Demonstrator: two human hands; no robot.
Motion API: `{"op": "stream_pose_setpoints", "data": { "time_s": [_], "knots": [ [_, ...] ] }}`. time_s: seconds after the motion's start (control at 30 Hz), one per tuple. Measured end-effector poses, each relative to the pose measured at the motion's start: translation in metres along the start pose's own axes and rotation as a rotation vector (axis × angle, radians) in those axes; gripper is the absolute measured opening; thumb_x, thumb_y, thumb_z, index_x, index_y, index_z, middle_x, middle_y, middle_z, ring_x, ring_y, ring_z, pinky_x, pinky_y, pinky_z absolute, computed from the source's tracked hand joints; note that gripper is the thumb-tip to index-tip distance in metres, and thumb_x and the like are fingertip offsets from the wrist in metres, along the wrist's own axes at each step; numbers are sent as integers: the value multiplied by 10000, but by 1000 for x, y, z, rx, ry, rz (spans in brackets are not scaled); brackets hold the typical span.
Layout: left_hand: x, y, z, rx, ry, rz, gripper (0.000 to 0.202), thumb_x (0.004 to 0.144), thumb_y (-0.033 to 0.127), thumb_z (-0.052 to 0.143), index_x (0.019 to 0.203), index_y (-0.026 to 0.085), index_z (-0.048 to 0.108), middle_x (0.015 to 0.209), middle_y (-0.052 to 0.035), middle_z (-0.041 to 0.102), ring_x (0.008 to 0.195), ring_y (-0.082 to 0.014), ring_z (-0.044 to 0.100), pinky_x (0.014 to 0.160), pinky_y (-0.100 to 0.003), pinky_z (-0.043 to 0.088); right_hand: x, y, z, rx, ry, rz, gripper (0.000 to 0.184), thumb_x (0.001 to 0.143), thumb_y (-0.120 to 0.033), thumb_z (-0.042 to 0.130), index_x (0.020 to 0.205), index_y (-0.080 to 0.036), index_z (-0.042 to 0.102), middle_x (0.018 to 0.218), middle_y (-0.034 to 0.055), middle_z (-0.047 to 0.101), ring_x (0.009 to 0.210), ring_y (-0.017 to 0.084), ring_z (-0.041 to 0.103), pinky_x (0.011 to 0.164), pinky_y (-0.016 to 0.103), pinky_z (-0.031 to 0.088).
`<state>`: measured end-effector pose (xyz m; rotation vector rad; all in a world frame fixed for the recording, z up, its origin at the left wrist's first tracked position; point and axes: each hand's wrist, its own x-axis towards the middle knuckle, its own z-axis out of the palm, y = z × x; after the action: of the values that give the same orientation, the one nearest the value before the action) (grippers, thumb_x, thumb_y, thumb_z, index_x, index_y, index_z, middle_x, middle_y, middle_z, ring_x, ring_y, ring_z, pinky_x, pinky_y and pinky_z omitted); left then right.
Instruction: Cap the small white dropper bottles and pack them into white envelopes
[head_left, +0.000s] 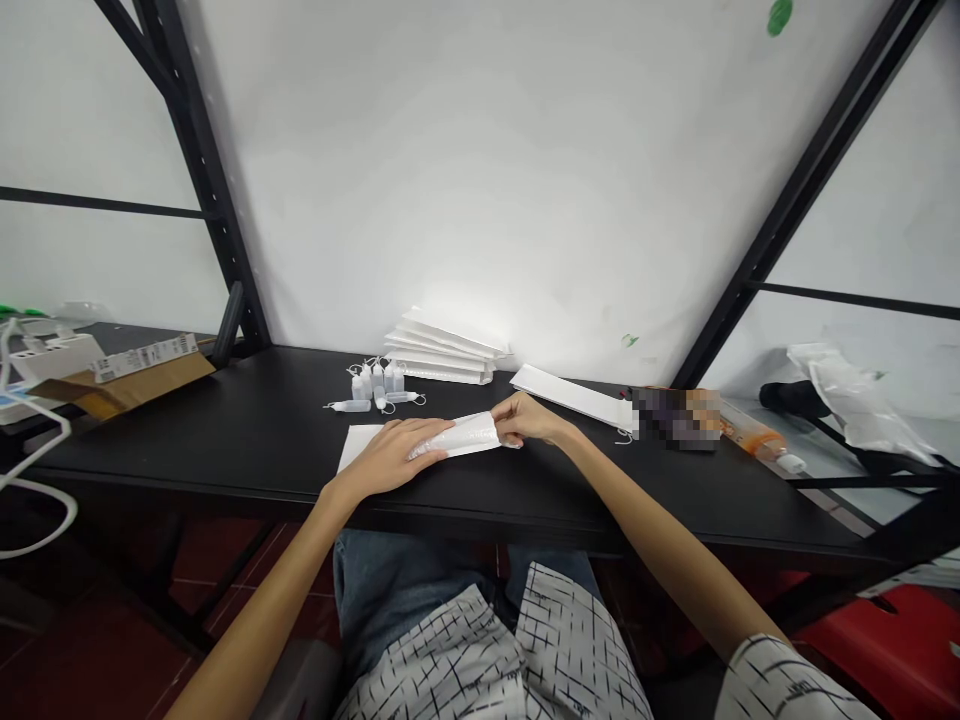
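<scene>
White pouch (457,437) lies folded lengthwise on a sheet of white paper (356,447), near the front edge of the black table (187,435). The left hand (391,457) cups over its left half, fingers closed around it, while the right hand (529,418) pinches its right end between thumb and fingers. Farther back stand small white dropper bottles (377,385), and behind them a fanned stack of white pouches (442,348). To the right lie a flat white pouch (570,395), a pixelated object (675,418) and an orange-capped tube (754,435). At far left, a cardboard box (146,375) carries a barcode label (146,358), its writing too small to read.
</scene>
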<state>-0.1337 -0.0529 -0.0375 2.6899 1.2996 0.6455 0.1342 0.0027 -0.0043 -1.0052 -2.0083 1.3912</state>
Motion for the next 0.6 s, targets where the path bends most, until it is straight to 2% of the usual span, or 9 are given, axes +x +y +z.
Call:
{"op": "stream_pose_setpoints", "data": {
  "time_s": [0.13,0.2,0.3,0.4,0.47,0.5,0.53,0.6],
  "knots": [
    [12,9,4,34,-24,2,552,980,582,316,1436,307,461,1456,-39,513,1330,-257,461,1096,-434,330,-8,2,-20,-71,121,25,283,688,-325,705,854,-97,731,493,4,601,374,79,481,368,191,211],
    [24,14,8,57,-54,28,558,989,572,288,1468,313,409,1491,-51,469,1357,-270,431,1094,-465,319,-13,4,-30,-111,194,23,277,705,-339,688,828,-94,726,445,-3,561,387,87,481,374,190,214],
    [48,17,15,56,-163,59,564,1000,548,240,1506,314,328,1550,-64,376,1410,-281,359,1096,-512,291,-23,8,-40,-152,301,28,225,692,-307,673,771,-102,722,448,-1,560,402,84,460,385,193,243],
    [70,19,21,28,-226,106,551,996,541,247,1496,327,336,1545,-51,388,1416,-271,349,1094,-497,294,-35,11,-45,-169,252,97,161,665,-262,650,705,-120,715,470,2,579,411,80,438,395,197,250],
    [81,23,25,34,-202,144,520,1003,491,248,1477,315,370,1512,-50,440,1370,-267,403,1071,-478,326,-40,12,-47,-154,215,130,120,627,-230,649,660,-130,707,490,-2,584,442,84,451,418,200,280],
    [86,26,27,41,-173,155,509,1007,458,238,1467,299,388,1485,-58,472,1332,-269,438,1051,-472,349,-41,11,-48,-134,246,125,107,609,-222,651,643,-134,702,501,-5,584,465,89,463,437,202,306],
    [92,30,28,49,-132,159,505,1010,428,224,1458,280,402,1455,-70,500,1292,-273,467,1029,-469,370,-41,10,-51,-106,335,104,104,596,-223,653,632,-136,697,514,-6,584,490,96,475,460,207,335],
    [102,40,29,53,-22,156,505,1014,391,199,1446,238,414,1415,-94,522,1243,-276,492,1004,-462,393,-38,7,-57,-58,678,-3,129,604,-254,651,645,-138,691,579,11,610,569,121,519,520,224,401]
  ]
}}
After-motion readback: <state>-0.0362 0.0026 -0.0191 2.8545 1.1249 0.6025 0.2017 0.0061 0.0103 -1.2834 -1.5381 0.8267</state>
